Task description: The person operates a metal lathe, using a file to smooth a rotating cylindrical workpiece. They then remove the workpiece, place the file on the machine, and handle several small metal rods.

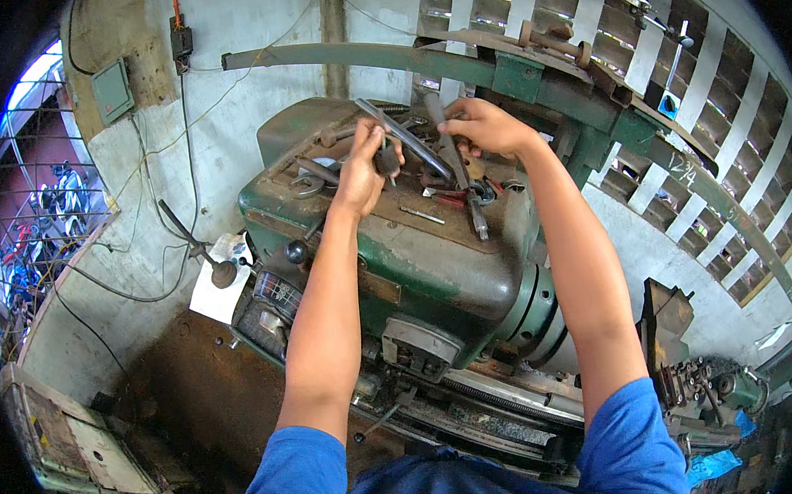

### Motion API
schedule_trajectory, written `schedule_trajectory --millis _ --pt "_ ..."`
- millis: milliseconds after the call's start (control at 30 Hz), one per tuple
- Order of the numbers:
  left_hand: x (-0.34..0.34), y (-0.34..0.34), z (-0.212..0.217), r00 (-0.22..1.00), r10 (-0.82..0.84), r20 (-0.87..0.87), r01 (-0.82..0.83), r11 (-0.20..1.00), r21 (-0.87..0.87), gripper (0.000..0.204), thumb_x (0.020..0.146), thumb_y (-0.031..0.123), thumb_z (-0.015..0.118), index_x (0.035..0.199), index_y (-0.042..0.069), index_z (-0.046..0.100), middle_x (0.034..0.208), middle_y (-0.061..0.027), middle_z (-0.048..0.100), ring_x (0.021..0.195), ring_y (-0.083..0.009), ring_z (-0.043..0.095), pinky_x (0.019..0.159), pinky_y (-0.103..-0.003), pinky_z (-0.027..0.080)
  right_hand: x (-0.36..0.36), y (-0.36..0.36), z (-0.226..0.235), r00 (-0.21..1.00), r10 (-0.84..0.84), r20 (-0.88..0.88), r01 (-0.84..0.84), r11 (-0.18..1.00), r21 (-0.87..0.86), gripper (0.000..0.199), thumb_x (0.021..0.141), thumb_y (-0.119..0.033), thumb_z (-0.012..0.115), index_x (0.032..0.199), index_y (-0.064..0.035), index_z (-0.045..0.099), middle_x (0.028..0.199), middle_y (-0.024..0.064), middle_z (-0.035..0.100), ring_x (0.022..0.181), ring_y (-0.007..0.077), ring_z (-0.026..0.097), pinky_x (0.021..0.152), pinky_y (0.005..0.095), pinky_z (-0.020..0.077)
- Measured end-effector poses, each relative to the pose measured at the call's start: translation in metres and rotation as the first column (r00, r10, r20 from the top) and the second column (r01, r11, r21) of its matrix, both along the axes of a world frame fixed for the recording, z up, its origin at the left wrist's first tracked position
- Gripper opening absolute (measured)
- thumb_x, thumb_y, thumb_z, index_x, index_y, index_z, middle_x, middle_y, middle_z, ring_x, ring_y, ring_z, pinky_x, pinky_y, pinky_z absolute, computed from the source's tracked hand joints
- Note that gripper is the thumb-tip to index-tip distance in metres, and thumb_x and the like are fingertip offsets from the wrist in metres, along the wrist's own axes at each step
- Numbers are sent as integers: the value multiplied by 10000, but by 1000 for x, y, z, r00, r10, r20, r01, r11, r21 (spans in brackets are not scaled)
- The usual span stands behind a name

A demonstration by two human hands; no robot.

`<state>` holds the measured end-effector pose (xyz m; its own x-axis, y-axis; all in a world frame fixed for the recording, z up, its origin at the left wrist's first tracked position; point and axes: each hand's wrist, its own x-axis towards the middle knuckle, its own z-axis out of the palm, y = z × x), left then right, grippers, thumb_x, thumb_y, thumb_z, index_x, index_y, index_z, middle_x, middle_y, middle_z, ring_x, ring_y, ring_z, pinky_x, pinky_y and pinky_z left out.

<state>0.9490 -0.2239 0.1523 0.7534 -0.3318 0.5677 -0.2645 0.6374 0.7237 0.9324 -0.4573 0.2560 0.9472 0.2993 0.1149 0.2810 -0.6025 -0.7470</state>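
Under the left hand (360, 171) the lathe headstock (414, 246) is cast metal in worn green paint — chipped, rusty, matt. The tools (450, 165) by the right hand (489, 126) are dull, greasy steel — the wall (232, 130) behind is rough plaster.

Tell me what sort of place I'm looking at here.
Most likely a small machine workshop. A big green lathe fills the view, loose hand tools lie on its top where both hands are busy, and the concrete walls carry exposed wiring.

A long grey metal bar (404, 138) lies tilted above the green lathe headstock (433, 254).
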Motion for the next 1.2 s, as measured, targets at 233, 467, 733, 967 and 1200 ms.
schedule_trajectory --millis 233,467,733,967,1200 --pt "-8 -6 1 997 -72 -32 76 988 132 154 1084 284 445 1165 154 434 956 -27 545 892 -127 551 800 -303 448 -63 -11 -30 982 -161 -101 178 594 785 363 937 -44 595 1215 49 381 1116 228 645 876 331 719 767 452 649" --pt "-10 -7 -2 993 -103 -63 109 988 110 156 1092 249 427 1216 155 440 995 -17 527 964 -121 530 909 -308 416 -95 -6 -41 983 -136 -125 182 599 779 172 888 29 612 1039 59 534 1103 205 656 993 344 709 866 393 618" --pt "-11 -5 -5 985 -137 -105 151 979 139 298 1074 305 476 1341 177 445 1337 -27 500 1340 -154 344 1084 -336 261 -111 5 -61 945 -247 -214 319 837 444 227 871 -86 767 1008 56 653 886 93 685 733 159 675 603 245 507" --pt "-4 -3 -7 995 -84 -46 92 974 206 218 1072 266 497 1244 137 537 1143 9 577 1020 -97 531 900 -329 415 -125 20 -52 976 -162 148 203 923 -326 472 814 -198 817 1142 104 663 816 182 711 610 184 695 592 331 532" --pt "-5 -6 -7 997 57 49 -67 973 219 202 1061 244 519 1190 99 578 1140 7 585 1092 -114 550 972 -348 447 -120 21 -50 844 -316 435 377 924 -60 333 822 -143 787 1055 66 674 827 178 708 681 233 685 643 354 520"
